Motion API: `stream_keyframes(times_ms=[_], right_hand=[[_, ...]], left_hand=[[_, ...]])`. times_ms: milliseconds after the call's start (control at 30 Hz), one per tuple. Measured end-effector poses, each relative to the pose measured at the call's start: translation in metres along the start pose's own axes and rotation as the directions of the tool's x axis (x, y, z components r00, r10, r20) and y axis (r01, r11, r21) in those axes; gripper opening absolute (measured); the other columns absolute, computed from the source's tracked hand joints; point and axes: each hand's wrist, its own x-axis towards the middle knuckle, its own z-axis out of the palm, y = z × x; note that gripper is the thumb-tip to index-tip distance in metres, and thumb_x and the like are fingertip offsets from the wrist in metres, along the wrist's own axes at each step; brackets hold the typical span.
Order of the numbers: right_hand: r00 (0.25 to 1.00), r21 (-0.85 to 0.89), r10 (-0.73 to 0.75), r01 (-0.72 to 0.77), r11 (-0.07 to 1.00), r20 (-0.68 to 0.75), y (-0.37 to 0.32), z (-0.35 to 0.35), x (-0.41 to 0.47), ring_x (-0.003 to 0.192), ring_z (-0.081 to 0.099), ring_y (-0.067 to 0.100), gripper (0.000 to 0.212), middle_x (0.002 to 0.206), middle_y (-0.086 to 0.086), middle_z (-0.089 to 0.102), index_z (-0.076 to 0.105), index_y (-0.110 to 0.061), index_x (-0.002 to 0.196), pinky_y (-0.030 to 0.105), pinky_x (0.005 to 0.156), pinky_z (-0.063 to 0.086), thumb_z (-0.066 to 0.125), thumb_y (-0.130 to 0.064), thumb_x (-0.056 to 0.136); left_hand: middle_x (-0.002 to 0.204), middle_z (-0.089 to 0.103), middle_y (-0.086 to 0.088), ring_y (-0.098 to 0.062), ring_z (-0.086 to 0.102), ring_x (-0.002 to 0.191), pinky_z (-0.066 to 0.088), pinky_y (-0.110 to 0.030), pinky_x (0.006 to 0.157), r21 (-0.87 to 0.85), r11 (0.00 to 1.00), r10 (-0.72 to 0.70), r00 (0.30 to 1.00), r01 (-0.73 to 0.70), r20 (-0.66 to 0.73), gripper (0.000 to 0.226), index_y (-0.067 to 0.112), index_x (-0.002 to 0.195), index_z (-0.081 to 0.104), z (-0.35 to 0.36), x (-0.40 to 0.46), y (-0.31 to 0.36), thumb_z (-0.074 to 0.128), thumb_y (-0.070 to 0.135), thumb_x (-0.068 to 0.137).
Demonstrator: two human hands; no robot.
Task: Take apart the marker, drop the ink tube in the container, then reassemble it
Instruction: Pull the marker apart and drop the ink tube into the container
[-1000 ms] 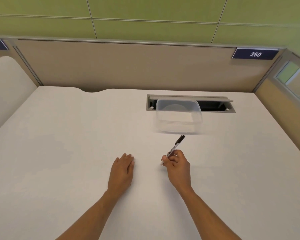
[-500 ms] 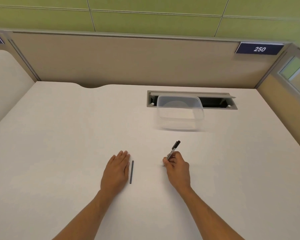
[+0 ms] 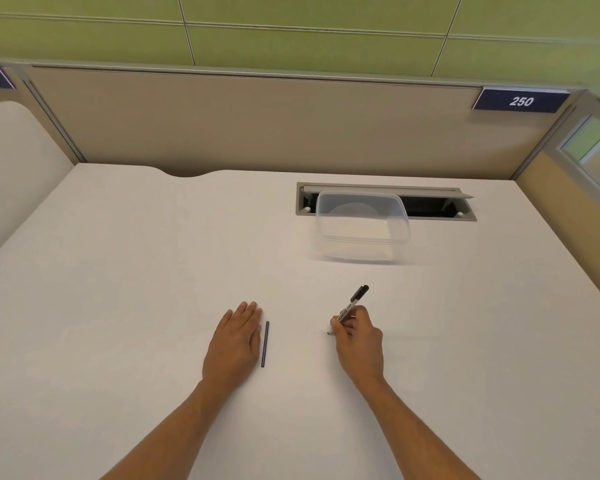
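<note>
On the left, the left hand (image 3: pixel 238 341) lies flat on the white desk (image 3: pixel 118 306) with straight fingers and holds nothing. Just beside its right edge, very close but perhaps not touching, lies the thin dark ink tube (image 3: pixel 265 344), pointing away from the person. Further right, the right hand (image 3: pixel 357 337) grips the marker (image 3: pixel 350 308) like for writing: fingers curled around the white barrel, the black cap end raised toward the far right, the low end at the desk. Behind it, well apart, stands the clear plastic container (image 3: pixel 361 230), open, in front of the cable slot (image 3: pixel 440 206). I judge that the tube is already out and the drop step is in hand. The next move calls for a fine pinch on the tube, probably by the left hand, then carrying it over the container's rim.
</note>
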Motion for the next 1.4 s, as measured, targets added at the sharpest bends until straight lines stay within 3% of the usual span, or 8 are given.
stream_keyframes(times_ms=[200, 300, 367, 600, 800, 1033, 1233, 1400], right_hand=[[0.991, 0.160, 0.134, -0.127, 0.979, -0.030, 0.004, -0.003, 0.001, 0.071, 0.074, 0.005, 0.014, 0.082, 0.003, 0.077, 0.052, -0.014, 0.087, 0.008, 0.058, 0.048, 0.065, -0.015, 0.092], [0.982, 0.244, 0.187, -0.176, 0.953, -0.020, -0.001, -0.004, 0.000, 0.070, 0.076, 0.010, 0.014, 0.081, 0.005, 0.078, 0.052, -0.012, 0.088, 0.007, 0.058, 0.048, 0.066, -0.012, 0.092], [0.973, 0.296, 0.233, -0.220, 0.929, -0.006, -0.002, -0.004, 0.000, 0.071, 0.076, 0.013, 0.015, 0.081, 0.005, 0.078, 0.053, -0.013, 0.089, 0.010, 0.061, 0.049, 0.068, -0.013, 0.091], [0.954, 0.354, 0.301, -0.281, 0.892, 0.000, 0.003, -0.007, 0.002, 0.074, 0.077, 0.020, 0.018, 0.080, 0.004, 0.079, 0.056, -0.012, 0.095, 0.038, 0.083, 0.058, 0.072, -0.017, 0.087], [0.948, 0.453, 0.315, -0.302, 0.839, 0.049, 0.006, -0.011, 0.004, 0.077, 0.077, 0.026, 0.021, 0.082, 0.009, 0.079, 0.056, -0.005, 0.098, 0.041, 0.084, 0.058, 0.072, -0.013, 0.087], [0.949, 0.537, 0.310, -0.288, 0.793, 0.051, 0.003, -0.018, 0.013, 0.079, 0.077, 0.026, 0.019, 0.088, 0.017, 0.077, 0.056, -0.004, 0.098, 0.038, 0.082, 0.059, 0.071, -0.010, 0.088], [0.942, 0.615, 0.334, -0.278, 0.738, 0.025, -0.005, -0.030, 0.025, 0.085, 0.075, 0.033, 0.021, 0.094, 0.023, 0.075, 0.056, 0.002, 0.103, 0.020, 0.061, 0.058, 0.069, -0.006, 0.089], [0.945, 0.641, 0.324, -0.280, 0.714, 0.051, -0.006, -0.034, 0.031, 0.082, 0.076, 0.028, 0.018, 0.094, 0.023, 0.073, 0.057, 0.001, 0.102, 0.038, 0.079, 0.062, 0.068, -0.005, 0.090]], left_hand=[[0.131, 0.059, -0.010, -0.025, 0.051, 0.125, 0.023, -0.033, 0.110, -0.092, 0.996, -0.015, 0.997, 0.008, -0.070, 0.051, 0.007, 0.124, 0.061, 0.002, 0.001, 0.002, 0.029, 0.030, 0.093], [0.120, 0.064, -0.010, -0.027, 0.057, 0.110, 0.042, -0.038, 0.095, -0.134, 0.991, -0.003, 0.984, -0.021, -0.177, 0.043, 0.010, 0.117, 0.065, -0.003, 0.004, 0.021, 0.039, 0.032, 0.091], [0.109, 0.066, -0.006, -0.024, 0.057, 0.101, 0.043, -0.036, 0.084, -0.101, 0.990, 0.074, 0.973, -0.098, -0.220, 0.037, 0.014, 0.111, 0.068, -0.003, 0.007, 0.041, 0.044, 0.033, 0.090], [0.087, 0.065, 0.008, -0.019, 0.057, 0.084, 0.019, -0.028, 0.067, -0.043, 0.975, 0.218, 0.975, -0.217, 0.028, 0.026, 0.026, 0.098, 0.067, 0.018, 0.011, 0.087, 0.053, 0.044, 0.087], [0.069, 0.062, 0.009, -0.018, 0.057, 0.069, 0.032, -0.030, 0.061, -0.029, 0.975, 0.220, 0.974, -0.219, 0.050, 0.028, 0.028, 0.079, 0.069, 0.021, 0.016, 0.095, 0.045, 0.041, 0.087], [0.067, 0.060, 0.010, -0.018, 0.055, 0.066, 0.030, -0.029, 0.061, -0.024, 0.977, 0.210, 0.978, -0.210, -0.005, 0.014, 0.027, 0.077, 0.069, 0.012, 0.014, 0.088, 0.058, 0.031, 0.084], [0.071, 0.061, 0.011, -0.017, 0.055, 0.069, 0.032, -0.027, 0.062, -0.033, 0.968, 0.245, 0.968, -0.247, -0.050, 0.032, 0.027, 0.082, 0.069, 0.001, 0.015, 0.073, 0.039, 0.038, 0.088], [0.076, 0.066, 0.009, -0.017, 0.057, 0.072, 0.042, -0.029, 0.066, -0.137, 0.974, 0.169, 0.982, -0.180, -0.089, 0.025, 0.022, 0.088, 0.071, -0.013, 0.026, 0.069, 0.052, 0.038, 0.089]])
